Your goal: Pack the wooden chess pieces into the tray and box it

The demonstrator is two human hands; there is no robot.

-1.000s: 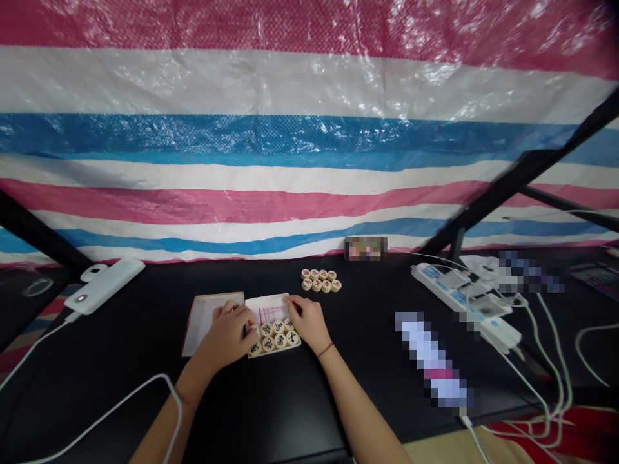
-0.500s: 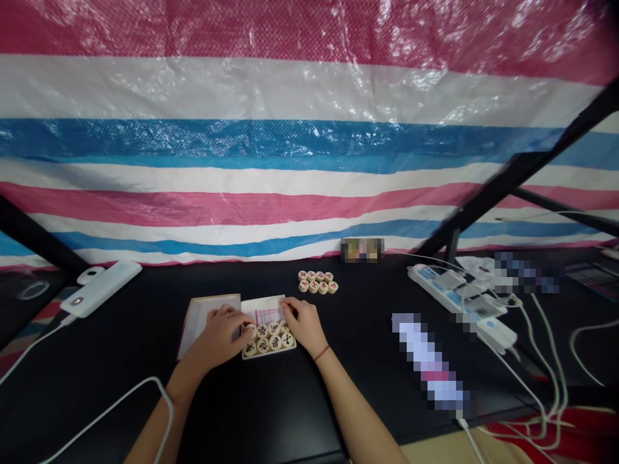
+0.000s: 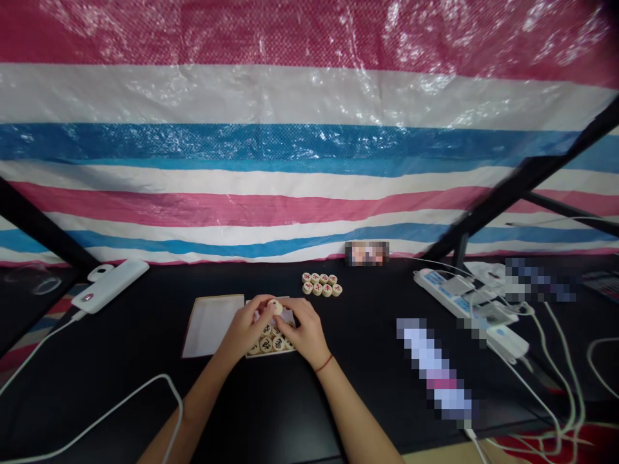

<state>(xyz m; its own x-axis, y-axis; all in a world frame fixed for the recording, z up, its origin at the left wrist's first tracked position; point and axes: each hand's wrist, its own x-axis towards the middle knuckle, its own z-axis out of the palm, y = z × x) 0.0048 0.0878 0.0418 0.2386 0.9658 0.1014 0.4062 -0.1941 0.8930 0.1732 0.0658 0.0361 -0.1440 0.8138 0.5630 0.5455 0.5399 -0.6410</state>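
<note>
Above an open white box [image 3: 271, 354], a round cream xiangqi piece [image 3: 275, 307] is pinched between the fingertips of my left hand [image 3: 247, 327] and my right hand [image 3: 305, 327]. A dark mark shows on its face. Below the hands, several xiangqi pieces with black characters [image 3: 265, 344] lie in rows in the front of the box, partly covered by my fingers. Left of the box its lid [image 3: 213, 325] lies open, pale inside. Behind and to the right, several pieces with red characters [image 3: 317, 289] stand in two rows on the black table.
A white power bank [image 3: 111, 287] with a cable lies at left. On the right are a blurred long object [image 3: 435, 367] and a white power strip [image 3: 464, 306] with plugs and loose cables. A striped plastic sheet [image 3: 290, 142] hangs behind the black table [image 3: 271, 412].
My left hand has moved right, off the lid's side, and a piece is now raised between both hands. My right hand has turned inward to meet it. The view has shifted slightly.
</note>
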